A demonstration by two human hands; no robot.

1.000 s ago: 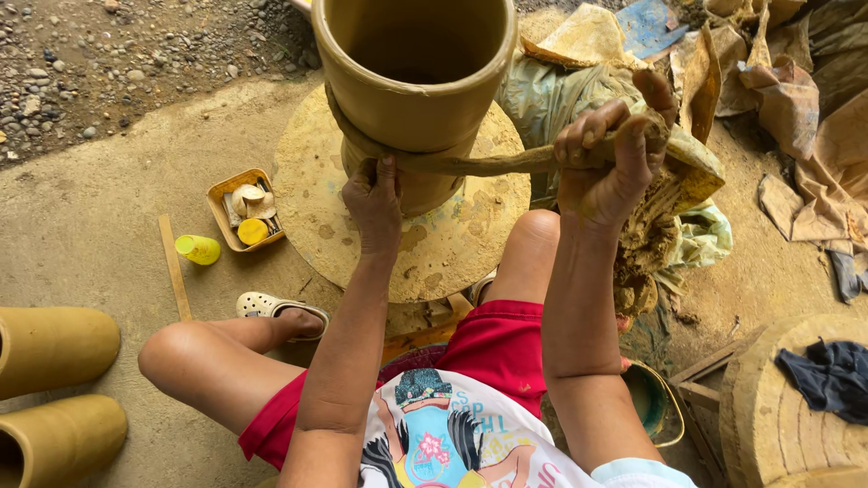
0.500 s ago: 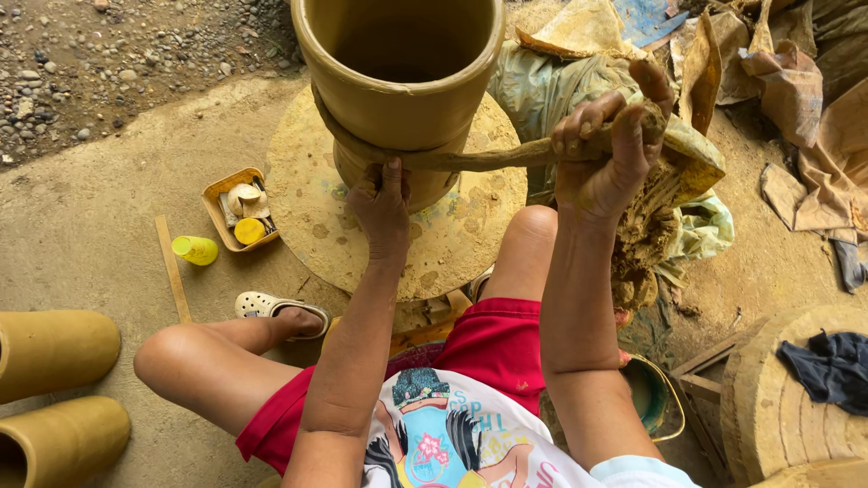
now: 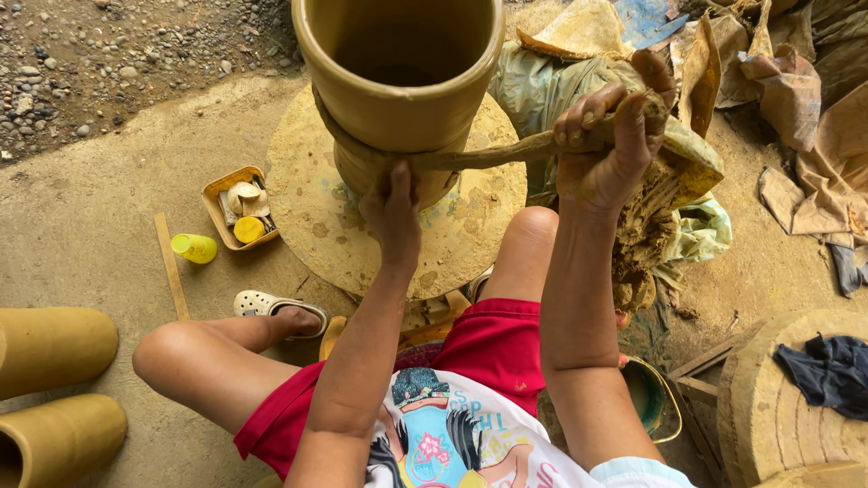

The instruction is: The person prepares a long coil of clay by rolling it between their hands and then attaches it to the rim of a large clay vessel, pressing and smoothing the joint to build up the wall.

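Gripping clay coil [image 3: 506, 155] — right hand [image 3: 606, 154], left hand [image 3: 393, 203].

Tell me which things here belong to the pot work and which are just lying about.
In use:
clay pot
clay coil
round wheel
left hand
right hand

Lying about:
yellow cup
small tray
finished pots
dark cloth

Red shorts [image 3: 488, 348], printed white shirt [image 3: 452, 443]
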